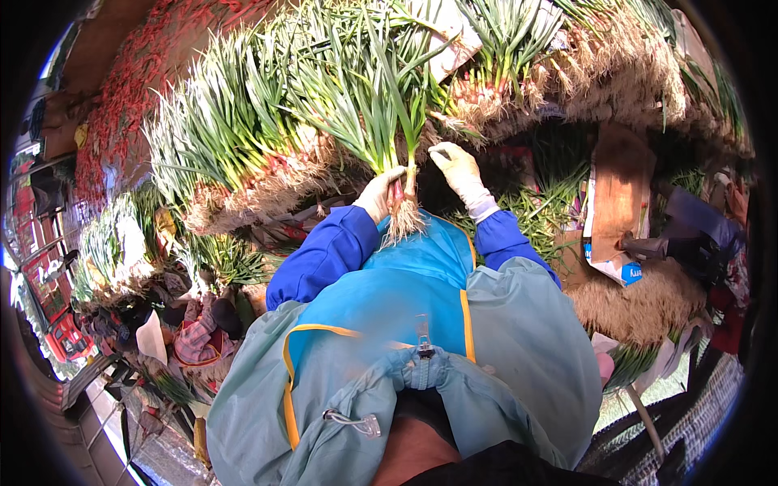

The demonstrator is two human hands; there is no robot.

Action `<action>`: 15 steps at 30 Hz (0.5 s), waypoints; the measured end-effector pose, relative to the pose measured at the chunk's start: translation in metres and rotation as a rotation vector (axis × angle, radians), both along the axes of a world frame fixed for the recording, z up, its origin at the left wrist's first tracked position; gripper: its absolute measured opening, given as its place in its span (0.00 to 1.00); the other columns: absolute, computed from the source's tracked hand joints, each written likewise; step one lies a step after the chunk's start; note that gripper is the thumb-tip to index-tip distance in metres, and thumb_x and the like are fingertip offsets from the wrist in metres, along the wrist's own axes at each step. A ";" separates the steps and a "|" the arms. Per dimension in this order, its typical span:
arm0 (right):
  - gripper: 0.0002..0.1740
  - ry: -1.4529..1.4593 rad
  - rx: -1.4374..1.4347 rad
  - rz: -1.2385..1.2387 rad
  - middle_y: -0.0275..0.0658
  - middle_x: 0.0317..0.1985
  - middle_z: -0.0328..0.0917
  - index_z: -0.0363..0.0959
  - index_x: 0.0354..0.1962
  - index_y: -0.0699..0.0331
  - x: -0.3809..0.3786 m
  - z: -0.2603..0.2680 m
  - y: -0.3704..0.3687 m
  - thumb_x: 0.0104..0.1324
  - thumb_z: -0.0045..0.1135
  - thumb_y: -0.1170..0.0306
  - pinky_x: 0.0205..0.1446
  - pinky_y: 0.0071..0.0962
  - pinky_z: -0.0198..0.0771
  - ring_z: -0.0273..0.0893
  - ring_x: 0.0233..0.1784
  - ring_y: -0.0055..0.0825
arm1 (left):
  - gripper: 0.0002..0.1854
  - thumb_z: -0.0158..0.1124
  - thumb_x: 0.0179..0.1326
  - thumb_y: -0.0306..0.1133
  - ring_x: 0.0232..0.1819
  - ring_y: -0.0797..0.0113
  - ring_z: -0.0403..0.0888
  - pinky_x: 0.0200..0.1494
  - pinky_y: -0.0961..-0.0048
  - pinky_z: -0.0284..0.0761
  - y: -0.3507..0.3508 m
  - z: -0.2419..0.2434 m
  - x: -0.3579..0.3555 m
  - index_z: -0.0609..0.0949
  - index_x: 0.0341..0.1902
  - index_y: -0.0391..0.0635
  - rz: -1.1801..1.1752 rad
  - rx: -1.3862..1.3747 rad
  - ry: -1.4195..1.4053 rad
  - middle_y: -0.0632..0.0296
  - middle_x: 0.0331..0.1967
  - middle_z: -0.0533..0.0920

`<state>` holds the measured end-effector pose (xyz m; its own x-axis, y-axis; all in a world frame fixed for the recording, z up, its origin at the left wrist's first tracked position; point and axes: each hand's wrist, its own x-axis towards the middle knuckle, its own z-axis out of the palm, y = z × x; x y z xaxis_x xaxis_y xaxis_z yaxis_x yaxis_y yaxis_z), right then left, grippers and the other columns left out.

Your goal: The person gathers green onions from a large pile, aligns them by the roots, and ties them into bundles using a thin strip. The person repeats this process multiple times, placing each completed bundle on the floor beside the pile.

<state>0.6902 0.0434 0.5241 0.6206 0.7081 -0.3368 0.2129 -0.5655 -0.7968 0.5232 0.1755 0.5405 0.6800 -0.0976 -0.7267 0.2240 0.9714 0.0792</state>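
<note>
My left hand (pixel 378 193), in a pale glove, is closed around the lower stems of a bunch of green onions (pixel 389 146). Its reddish bases and pale roots hang down over my blue apron (pixel 419 261), and its green leaves point up and away from me. Just right of the bunch is my right hand (pixel 456 165), also gloved, with fingers bent and thumb apart; nothing shows in it. Beyond both hands stands a long row of green onions (pixel 243 133) with roots towards me.
More root-ended bundles (pixel 608 67) are piled at the upper right. A wooden board (pixel 621 194) stands at the right, above a root pile (pixel 644 301). Red strips (pixel 130 91) lie at the upper left. A person in a checked sleeve (pixel 197 340) is at the lower left.
</note>
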 end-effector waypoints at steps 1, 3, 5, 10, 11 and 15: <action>0.17 -0.004 0.196 -0.026 0.38 0.42 0.77 0.75 0.41 0.54 -0.001 0.010 0.024 0.56 0.56 0.57 0.48 0.32 0.68 0.75 0.43 0.38 | 0.14 0.50 0.63 0.39 0.31 0.61 0.78 0.36 0.64 0.76 0.000 -0.004 -0.001 0.77 0.41 0.40 0.003 -0.036 -0.037 0.55 0.29 0.80; 0.18 0.028 0.134 -0.041 0.39 0.41 0.77 0.74 0.42 0.55 -0.001 0.029 0.062 0.56 0.57 0.56 0.48 0.32 0.68 0.75 0.43 0.39 | 0.15 0.51 0.63 0.39 0.32 0.61 0.78 0.37 0.64 0.76 -0.003 -0.011 -0.001 0.76 0.40 0.39 0.057 -0.001 0.056 0.53 0.30 0.80; 0.21 -0.007 0.087 -0.040 0.41 0.41 0.77 0.74 0.43 0.55 -0.006 0.040 0.098 0.55 0.58 0.53 0.48 0.33 0.68 0.75 0.44 0.39 | 0.15 0.52 0.63 0.39 0.34 0.60 0.78 0.39 0.64 0.75 -0.003 -0.017 0.000 0.76 0.40 0.38 0.052 0.022 0.023 0.52 0.31 0.80; 0.24 0.059 -0.055 0.017 0.42 0.35 0.78 0.74 0.43 0.62 -0.007 0.034 0.132 0.52 0.61 0.56 0.46 0.31 0.69 0.76 0.40 0.34 | 0.14 0.56 0.60 0.36 0.39 0.60 0.79 0.47 0.63 0.75 0.001 -0.019 -0.003 0.76 0.44 0.38 -0.058 0.065 -0.118 0.53 0.34 0.81; 0.22 0.164 0.001 -0.050 0.42 0.31 0.78 0.74 0.41 0.64 -0.005 0.031 0.130 0.52 0.61 0.58 0.43 0.29 0.70 0.77 0.37 0.31 | 0.14 0.56 0.60 0.36 0.39 0.60 0.79 0.48 0.63 0.75 0.003 -0.016 -0.004 0.76 0.44 0.38 -0.049 0.067 -0.064 0.54 0.34 0.81; 0.11 0.585 0.465 -0.280 0.29 0.28 0.73 0.73 0.32 0.61 -0.014 0.025 0.102 0.58 0.57 0.62 0.37 0.18 0.64 0.68 0.30 0.18 | 0.12 0.54 0.61 0.35 0.34 0.59 0.79 0.47 0.55 0.76 0.001 -0.005 0.004 0.75 0.42 0.39 0.083 0.115 0.011 0.53 0.36 0.80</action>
